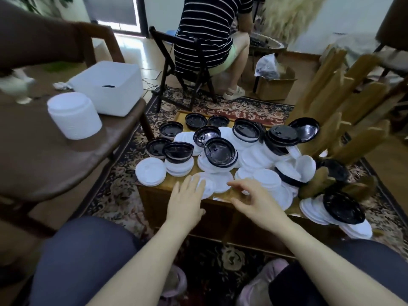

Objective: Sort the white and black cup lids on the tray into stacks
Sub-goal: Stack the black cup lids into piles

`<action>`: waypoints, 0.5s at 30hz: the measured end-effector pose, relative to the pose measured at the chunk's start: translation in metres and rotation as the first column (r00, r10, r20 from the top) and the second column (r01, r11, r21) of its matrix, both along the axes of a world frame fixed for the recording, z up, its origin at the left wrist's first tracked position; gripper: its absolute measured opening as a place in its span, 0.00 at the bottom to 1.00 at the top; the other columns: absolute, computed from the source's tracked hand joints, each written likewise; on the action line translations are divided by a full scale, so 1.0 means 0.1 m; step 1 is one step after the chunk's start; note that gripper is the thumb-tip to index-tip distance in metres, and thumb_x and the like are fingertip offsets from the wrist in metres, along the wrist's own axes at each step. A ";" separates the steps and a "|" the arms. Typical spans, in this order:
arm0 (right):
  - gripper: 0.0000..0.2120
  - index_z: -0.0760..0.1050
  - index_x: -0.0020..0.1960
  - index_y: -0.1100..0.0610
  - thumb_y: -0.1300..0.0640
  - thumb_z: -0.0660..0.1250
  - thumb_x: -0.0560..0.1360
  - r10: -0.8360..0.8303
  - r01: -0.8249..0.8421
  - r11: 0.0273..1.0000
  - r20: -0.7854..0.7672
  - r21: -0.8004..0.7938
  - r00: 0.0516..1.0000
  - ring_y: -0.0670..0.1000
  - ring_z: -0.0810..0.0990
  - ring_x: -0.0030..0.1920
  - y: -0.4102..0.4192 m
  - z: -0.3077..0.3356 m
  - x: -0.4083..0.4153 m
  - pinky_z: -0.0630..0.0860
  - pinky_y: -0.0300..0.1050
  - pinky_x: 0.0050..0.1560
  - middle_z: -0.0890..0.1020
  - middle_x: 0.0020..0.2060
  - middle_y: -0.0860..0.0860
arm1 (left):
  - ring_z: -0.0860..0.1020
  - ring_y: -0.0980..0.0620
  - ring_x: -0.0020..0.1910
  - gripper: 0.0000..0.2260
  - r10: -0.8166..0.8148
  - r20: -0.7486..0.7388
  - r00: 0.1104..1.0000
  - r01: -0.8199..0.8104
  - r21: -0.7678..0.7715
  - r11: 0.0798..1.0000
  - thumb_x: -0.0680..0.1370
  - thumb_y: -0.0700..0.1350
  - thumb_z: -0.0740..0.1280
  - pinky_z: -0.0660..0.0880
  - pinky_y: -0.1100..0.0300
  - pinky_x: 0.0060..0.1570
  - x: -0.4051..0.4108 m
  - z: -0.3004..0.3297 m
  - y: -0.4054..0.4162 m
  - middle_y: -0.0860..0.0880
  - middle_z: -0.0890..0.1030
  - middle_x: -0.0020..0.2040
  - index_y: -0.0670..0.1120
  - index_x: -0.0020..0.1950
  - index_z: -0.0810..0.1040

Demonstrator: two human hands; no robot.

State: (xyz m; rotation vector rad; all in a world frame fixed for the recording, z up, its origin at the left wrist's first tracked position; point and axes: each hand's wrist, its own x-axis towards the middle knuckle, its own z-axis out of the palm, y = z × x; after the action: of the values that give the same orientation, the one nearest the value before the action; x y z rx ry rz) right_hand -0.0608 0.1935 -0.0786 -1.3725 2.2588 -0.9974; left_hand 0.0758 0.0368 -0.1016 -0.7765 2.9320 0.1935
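A wooden tray (180, 118) on a low table holds a jumbled heap of white and black cup lids. Black lids (220, 152) lie mostly on top and at the back, white lids (150, 174) at the front and left. My left hand (187, 197) reaches over the tray's front edge, fingers straight, fingertips on a white lid (217, 183). My right hand (254, 195) hovers beside it with fingers loosely bent, holding nothing. More lids (342, 208) spill off the tray's right front corner.
A tall stack of white lids (74, 115) and a white box (108, 87) stand on a brown chair seat at the left. A person in a striped shirt sits on a folding chair (167, 69) behind the tray. Wooden slats (344, 102) lean at the right.
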 end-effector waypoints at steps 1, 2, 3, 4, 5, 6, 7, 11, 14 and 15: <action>0.19 0.75 0.63 0.45 0.56 0.71 0.74 -0.007 0.007 1.000 -0.016 0.010 1.000 0.40 0.74 0.56 -0.01 -0.03 0.00 0.74 0.43 0.57 0.77 0.52 0.40 | 0.52 0.47 0.81 0.34 0.000 -0.013 1.000 0.000 -0.018 1.000 0.81 0.53 0.66 0.51 0.49 0.78 0.00 -0.06 -0.03 0.48 0.53 0.82 0.48 0.81 0.53; 0.19 0.74 0.63 0.44 0.56 0.70 0.74 -0.018 0.018 1.000 -0.022 0.014 1.000 0.40 0.74 0.56 -0.01 -0.03 -0.01 0.74 0.43 0.56 0.77 0.52 0.40 | 0.55 0.48 0.79 0.30 -0.004 -0.032 0.999 0.003 -0.031 1.000 0.81 0.52 0.66 0.53 0.50 0.77 0.00 -0.11 -0.06 0.49 0.59 0.80 0.48 0.79 0.58; 0.18 0.75 0.63 0.44 0.56 0.70 0.74 -0.030 0.031 0.999 -0.015 0.012 0.999 0.41 0.75 0.55 0.00 -0.02 -0.02 0.75 0.43 0.54 0.77 0.52 0.41 | 0.59 0.49 0.77 0.25 -0.008 -0.064 0.998 0.006 -0.033 0.999 0.81 0.51 0.65 0.55 0.51 0.76 0.01 -0.14 -0.09 0.51 0.66 0.76 0.49 0.76 0.63; 0.18 0.75 0.63 0.45 0.57 0.70 0.75 -0.044 0.044 0.999 -0.002 0.001 0.999 0.42 0.75 0.54 0.00 -0.02 -0.03 0.75 0.43 0.53 0.78 0.52 0.42 | 0.64 0.49 0.75 0.19 -0.012 -0.102 0.995 0.009 -0.035 0.999 0.82 0.50 0.64 0.58 0.52 0.74 0.02 -0.14 -0.10 0.52 0.72 0.71 0.50 0.72 0.69; 0.18 0.75 0.62 0.45 0.57 0.70 0.75 -0.058 0.058 0.998 0.015 -0.014 0.998 0.42 0.76 0.53 0.01 0.00 -0.04 0.74 0.41 0.51 0.79 0.51 0.43 | 0.68 0.49 0.71 0.11 -0.013 -0.144 0.989 0.006 -0.046 0.999 0.82 0.48 0.62 0.61 0.53 0.71 0.03 -0.12 -0.10 0.52 0.77 0.64 0.50 0.65 0.74; 0.17 0.76 0.62 0.45 0.58 0.69 0.75 -0.068 0.069 0.997 0.032 -0.025 0.997 0.43 0.76 0.53 0.02 0.01 -0.05 0.74 0.39 0.49 0.79 0.51 0.43 | 0.72 0.48 0.66 0.07 -0.009 -0.182 0.983 -0.001 -0.053 0.999 0.83 0.47 0.61 0.63 0.55 0.67 0.03 -0.11 -0.11 0.51 0.80 0.57 0.50 0.57 0.77; 0.17 0.76 0.62 0.44 0.58 0.69 0.75 -0.074 0.075 0.997 0.044 -0.030 0.996 0.43 0.77 0.53 0.03 0.02 -0.05 0.73 0.38 0.48 0.79 0.50 0.42 | 0.74 0.48 0.61 0.08 0.010 -0.236 0.972 -0.022 -0.049 0.999 0.83 0.46 0.59 0.65 0.56 0.64 0.04 -0.09 -0.11 0.51 0.81 0.51 0.51 0.50 0.77; 0.18 0.75 0.60 0.41 0.60 0.69 0.75 -0.077 0.084 0.995 0.111 -0.052 0.991 0.42 0.77 0.55 -0.05 0.07 0.04 0.72 0.34 0.46 0.80 0.51 0.42 | 0.76 0.47 0.43 0.14 0.173 -0.430 0.886 -0.111 0.165 0.980 0.83 0.48 0.62 0.70 0.54 0.52 0.05 0.12 -0.03 0.49 0.78 0.37 0.46 0.39 0.73; 0.19 0.74 0.63 0.44 0.59 0.70 0.75 -0.088 0.114 0.986 0.206 -0.120 0.975 0.42 0.78 0.54 -0.20 0.17 0.17 0.73 0.36 0.48 0.80 0.53 0.43 | 0.73 0.49 0.36 0.12 0.424 -0.422 0.802 -0.127 0.572 0.810 0.82 0.47 0.64 0.67 0.54 0.38 0.06 0.41 -0.13 0.47 0.76 0.35 0.41 0.43 0.76; 0.20 0.73 0.65 0.45 0.58 0.70 0.76 -0.089 0.128 0.982 0.255 -0.139 0.963 0.42 0.78 0.53 -0.28 0.23 0.22 0.75 0.38 0.49 0.79 0.54 0.43 | 0.71 0.50 0.34 0.11 0.482 -0.408 0.776 -0.097 0.677 0.729 0.81 0.46 0.66 0.67 0.55 0.37 0.08 0.52 -0.22 0.47 0.75 0.34 0.41 0.42 0.76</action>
State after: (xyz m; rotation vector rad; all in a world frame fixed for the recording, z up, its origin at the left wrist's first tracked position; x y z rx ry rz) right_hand -0.0392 0.1657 -0.0555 -1.1168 2.1256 -1.3258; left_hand 0.0842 0.0148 -0.0494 -1.2221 2.8217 1.6036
